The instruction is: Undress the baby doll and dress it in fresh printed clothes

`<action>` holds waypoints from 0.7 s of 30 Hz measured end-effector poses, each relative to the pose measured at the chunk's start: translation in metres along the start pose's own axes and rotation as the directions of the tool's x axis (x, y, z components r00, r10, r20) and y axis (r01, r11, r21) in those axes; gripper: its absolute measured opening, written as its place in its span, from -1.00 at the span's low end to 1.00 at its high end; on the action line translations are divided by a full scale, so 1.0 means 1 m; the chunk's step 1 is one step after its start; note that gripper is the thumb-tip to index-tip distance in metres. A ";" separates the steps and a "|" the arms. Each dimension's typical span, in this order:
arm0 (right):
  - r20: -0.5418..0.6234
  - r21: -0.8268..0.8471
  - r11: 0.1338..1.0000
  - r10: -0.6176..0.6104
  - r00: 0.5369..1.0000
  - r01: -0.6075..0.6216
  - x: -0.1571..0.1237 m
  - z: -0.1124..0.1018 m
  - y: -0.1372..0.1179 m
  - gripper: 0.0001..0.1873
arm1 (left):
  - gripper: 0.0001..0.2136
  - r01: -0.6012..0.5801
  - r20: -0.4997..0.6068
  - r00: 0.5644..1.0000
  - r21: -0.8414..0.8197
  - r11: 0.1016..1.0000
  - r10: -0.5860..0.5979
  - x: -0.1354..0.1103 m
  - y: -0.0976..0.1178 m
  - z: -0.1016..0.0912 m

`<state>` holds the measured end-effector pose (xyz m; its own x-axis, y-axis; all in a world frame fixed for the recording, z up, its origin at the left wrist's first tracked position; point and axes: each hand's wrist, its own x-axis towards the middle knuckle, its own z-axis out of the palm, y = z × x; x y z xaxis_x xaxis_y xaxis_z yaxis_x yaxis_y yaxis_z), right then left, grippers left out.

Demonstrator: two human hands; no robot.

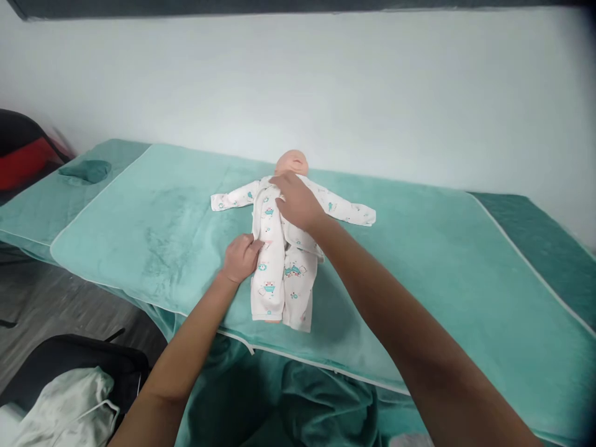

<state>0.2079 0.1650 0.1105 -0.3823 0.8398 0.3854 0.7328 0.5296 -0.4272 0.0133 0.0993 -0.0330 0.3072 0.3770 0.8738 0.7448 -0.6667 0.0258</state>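
A baby doll (292, 162) lies on its back, dressed in a white printed baby top (267, 211) and matching trousers (298, 288). The top's sleeves stretch out to both sides, and its front is partly apart below the chest. My left hand (242, 257) is closed on the top's lower edge at the doll's waist, thumb over the cloth. Up at the neckline, my right hand (298, 200) has its fingers bent on the top's front edge just below the doll's chin. The right palm and arm hide part of the chest.
The doll lies on a padded bed with a light green cover (419, 248). A face hole (86, 172) is at the bed's left end. A white wall (326, 87) stands behind. At lower left, a black chair (79, 351) bears pale cloth (74, 403); a red and black chair (23, 155) stands farther back.
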 end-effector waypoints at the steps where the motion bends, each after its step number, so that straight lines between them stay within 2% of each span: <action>1: 0.063 -0.083 0.996 -0.028 0.998 0.033 0.013 0.006 -0.001 -0.55 | -0.86 -0.010 -0.014 1.000 -0.002 1.000 0.010 0.001 0.001 -0.001; 4: 0.212 -0.275 0.961 0.016 0.977 0.044 0.043 0.021 -0.005 -0.64 | -0.86 0.001 -0.029 1.000 -0.051 0.999 -0.002 0.002 0.004 -0.003; 6: 0.210 -0.337 0.941 0.088 0.974 -0.012 0.053 0.027 -0.004 -0.71 | -0.86 -0.004 -0.059 0.998 -0.057 0.998 0.000 0.003 0.006 -0.005; 9: 0.014 -0.293 0.939 0.195 0.981 -0.182 0.058 0.029 0.011 -0.65 | -0.87 -0.050 -0.097 0.994 -0.047 0.998 0.045 0.010 0.010 -0.008; 12: -0.228 -0.077 0.949 0.281 0.932 -0.305 0.050 0.028 0.034 -0.71 | -0.87 -0.104 -0.043 0.994 -0.097 0.990 0.100 0.024 0.015 -0.015; 14: -0.332 0.041 0.950 0.305 0.893 -0.310 0.041 0.026 0.045 -0.74 | -0.86 -0.148 0.035 0.987 -0.137 0.979 0.154 0.038 0.018 -0.022; 16: -0.380 0.103 0.951 0.309 0.872 -0.292 0.032 0.022 0.050 -0.73 | -0.85 -0.209 0.140 0.962 -0.175 0.962 0.235 0.054 0.023 -0.029; 19: -0.394 0.176 0.958 0.280 0.876 -0.228 0.026 0.013 0.051 -0.74 | -0.87 -0.302 0.300 0.886 -0.206 0.931 0.354 0.075 0.033 -0.036; 21: -0.407 0.232 0.957 0.260 0.876 -0.176 0.024 0.006 0.052 -0.77 | -0.87 -0.322 0.376 0.842 -0.222 0.920 0.386 0.082 0.039 -0.036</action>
<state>0.2334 0.2133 0.0928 0.0848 0.8247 0.5592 0.6375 0.3864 -0.6666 0.0464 0.0808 0.0567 0.7690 0.3023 0.5633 0.4549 -0.8778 -0.1499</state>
